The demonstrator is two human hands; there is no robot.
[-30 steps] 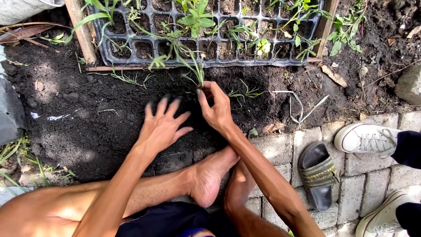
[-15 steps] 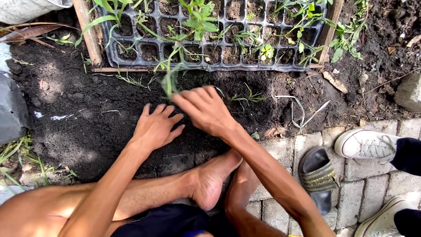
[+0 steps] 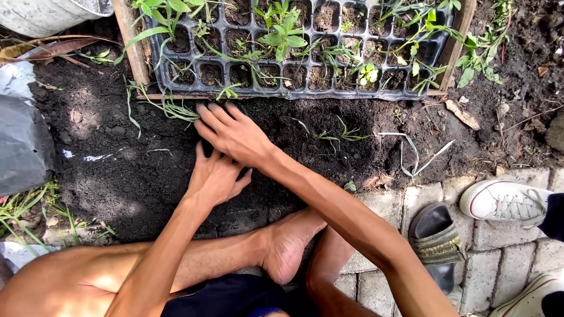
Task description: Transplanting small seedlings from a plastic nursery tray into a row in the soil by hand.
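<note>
We see our right hand [image 3: 234, 134] in the middle of the frame, reaching up and to the left across the dark, crumbly soil [image 3: 117, 170]. Its fingers are stretched out and loose, and the fingertips touch a thin green grassy seedling [image 3: 170, 108] lying flat on the soil. We cannot tell if the fingers pinch it. The seedling is just left of the fingertips, right below the black plastic seedling tray [image 3: 294, 58] at the top of the frame.

Our left hand [image 3: 216, 176] sits just under the right hand, lower in the frame. It is open and flat, pressing down on the soil, and it holds nothing.

We count two more small green sprouts [image 3: 335, 136] standing in the soil to the right of our hands. We count one bare foot [image 3: 288, 246] at the bottom middle, one black sandal [image 3: 435, 240] at the lower right, and two white sneakers [image 3: 505, 202] on the grey paving stones [image 3: 376, 205] at the right edge.
</note>
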